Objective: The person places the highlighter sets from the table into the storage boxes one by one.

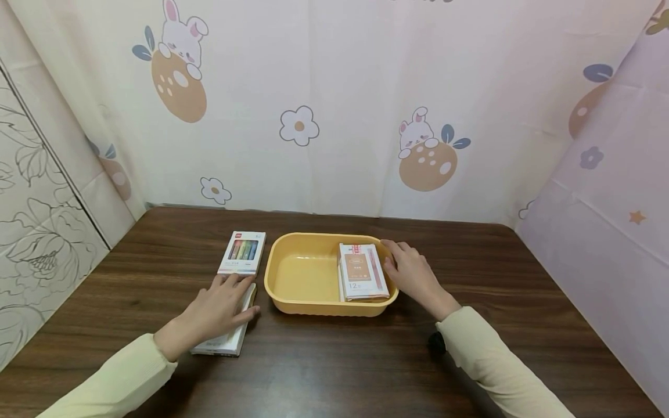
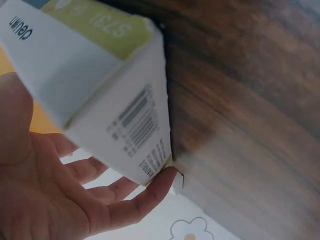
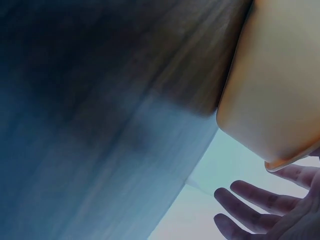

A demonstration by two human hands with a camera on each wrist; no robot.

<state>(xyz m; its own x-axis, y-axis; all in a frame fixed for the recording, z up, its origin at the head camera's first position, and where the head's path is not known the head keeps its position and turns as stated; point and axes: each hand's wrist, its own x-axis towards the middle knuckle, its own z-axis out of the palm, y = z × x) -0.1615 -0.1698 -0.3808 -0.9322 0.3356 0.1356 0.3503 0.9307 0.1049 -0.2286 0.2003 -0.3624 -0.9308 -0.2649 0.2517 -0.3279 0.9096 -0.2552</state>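
Head view: left hand (image 1: 219, 307) spans the near white box (image 1: 225, 344) on the desk (image 1: 334, 366); right hand (image 1: 415, 276) touches the rim of the yellow bin (image 1: 324, 309). Left wrist view: loose fingers (image 2: 150, 197) meet the box edge; a one-sided lift may drop it. Right wrist view: 3 fingers (image 3: 267, 198) splay clear; a bump may slide the bin.

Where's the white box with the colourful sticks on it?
In the head view, it's the white box on the table, left of the yellow tray and just beyond the left hand.
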